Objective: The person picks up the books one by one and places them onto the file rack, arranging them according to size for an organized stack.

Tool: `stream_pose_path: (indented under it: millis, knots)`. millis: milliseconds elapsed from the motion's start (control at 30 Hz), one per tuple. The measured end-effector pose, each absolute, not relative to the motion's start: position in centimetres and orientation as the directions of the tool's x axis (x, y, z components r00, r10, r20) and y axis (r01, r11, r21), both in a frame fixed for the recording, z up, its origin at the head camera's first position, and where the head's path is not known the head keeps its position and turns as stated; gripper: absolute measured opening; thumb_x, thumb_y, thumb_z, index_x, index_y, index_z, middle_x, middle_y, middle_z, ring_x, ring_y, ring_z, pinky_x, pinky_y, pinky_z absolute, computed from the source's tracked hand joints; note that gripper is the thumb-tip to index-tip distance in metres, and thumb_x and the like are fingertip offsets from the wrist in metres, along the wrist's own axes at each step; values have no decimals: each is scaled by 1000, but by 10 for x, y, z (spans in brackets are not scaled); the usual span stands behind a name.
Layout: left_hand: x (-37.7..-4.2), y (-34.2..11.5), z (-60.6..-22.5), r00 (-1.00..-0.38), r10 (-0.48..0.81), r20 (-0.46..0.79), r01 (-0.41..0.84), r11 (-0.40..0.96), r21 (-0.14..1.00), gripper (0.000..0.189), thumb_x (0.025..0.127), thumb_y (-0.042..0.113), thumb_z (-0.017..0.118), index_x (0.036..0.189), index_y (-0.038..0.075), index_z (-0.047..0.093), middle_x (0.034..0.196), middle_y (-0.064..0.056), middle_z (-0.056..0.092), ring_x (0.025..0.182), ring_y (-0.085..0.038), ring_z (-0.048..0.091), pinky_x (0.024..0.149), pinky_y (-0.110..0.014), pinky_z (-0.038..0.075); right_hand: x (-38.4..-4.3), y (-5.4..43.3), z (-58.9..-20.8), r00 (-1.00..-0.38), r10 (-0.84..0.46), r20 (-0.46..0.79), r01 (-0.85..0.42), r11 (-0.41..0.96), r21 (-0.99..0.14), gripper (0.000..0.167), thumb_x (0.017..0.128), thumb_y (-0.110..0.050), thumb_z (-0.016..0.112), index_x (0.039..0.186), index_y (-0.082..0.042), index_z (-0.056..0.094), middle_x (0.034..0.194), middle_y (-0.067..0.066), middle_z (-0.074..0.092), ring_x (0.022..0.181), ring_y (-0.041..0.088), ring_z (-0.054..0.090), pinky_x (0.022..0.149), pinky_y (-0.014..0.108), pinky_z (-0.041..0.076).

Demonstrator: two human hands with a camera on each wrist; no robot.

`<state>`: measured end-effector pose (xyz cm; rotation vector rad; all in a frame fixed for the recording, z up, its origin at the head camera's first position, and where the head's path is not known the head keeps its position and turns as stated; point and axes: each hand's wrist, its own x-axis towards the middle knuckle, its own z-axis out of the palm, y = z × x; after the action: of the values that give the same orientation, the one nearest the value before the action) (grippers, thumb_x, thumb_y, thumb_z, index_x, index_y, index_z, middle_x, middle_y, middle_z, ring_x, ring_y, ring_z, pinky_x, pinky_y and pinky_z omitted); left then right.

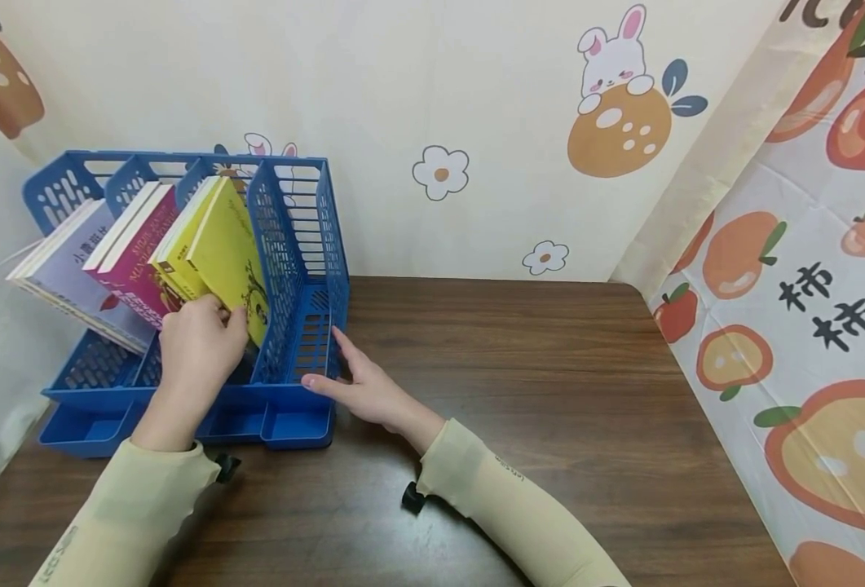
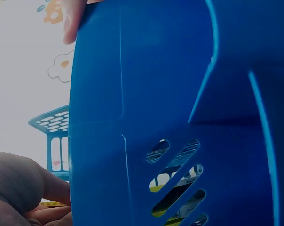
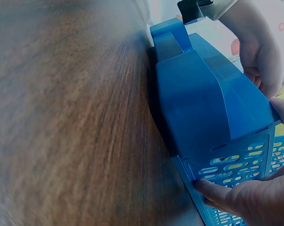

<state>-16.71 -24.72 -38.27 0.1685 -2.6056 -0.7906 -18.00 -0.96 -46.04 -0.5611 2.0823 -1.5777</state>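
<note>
A blue plastic desk rack [image 1: 296, 269] with several upright compartments stands on the table. My left hand [image 1: 200, 338] reaches into its third compartment, pinching the lower edge of a yellow book [image 1: 230, 253]; its curled fingertips are partly hidden. A second yellow book [image 1: 190, 244] leans beside that one. At the rack's right front corner, my right hand [image 1: 366, 391] holds on, thumb at the front rim and fingers along the outer side wall. In the right wrist view, that hand [image 3: 269, 197] touches the perforated wall. The left wrist view shows mostly rack plastic [image 2: 165, 84].
Magenta books [image 1: 142, 261] and lavender books [image 1: 94, 261] lean in the two left compartments. Small trays [image 1: 300, 420] run along the rack's front. Brown tabletop [image 1: 520, 391] extends right. A patterned curtain [image 1: 498, 98] hangs behind, and a fruit-print cloth [image 1: 806, 342] is at right.
</note>
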Motion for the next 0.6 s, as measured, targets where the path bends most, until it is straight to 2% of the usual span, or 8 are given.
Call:
stream_pose_path:
  millis: [100,367,600]
  knots:
    - [-167,-249,-383,-907,-228,354,1,840,542,37,108,16,63,97,-18,71,86,-37,73,59,-45,66,39,-30,42,-180,-10,-460,-808,-578,-116,-45,256,-966,93,106,-51,70,177,-27,16,180,-1,27,164,26,31,122,41,44]
    - [-159,-253,-379,-913,-202,354,-12,881,474,41,107,22,70,91,-15,74,84,-34,74,57,-39,63,41,-31,43,-181,-10,-461,-807,-577,-122,-41,260,-965,92,106,-53,70,177,-29,17,181,-2,27,164,25,31,122,40,45]
    - [-153,-262,-377,-915,-199,351,-18,889,457,44,108,25,69,88,-14,77,81,-32,74,57,-37,61,42,-33,42,-182,-10,-462,-810,-573,-127,-37,265,-963,91,105,-54,69,177,-34,17,181,-4,26,164,23,30,123,41,44]
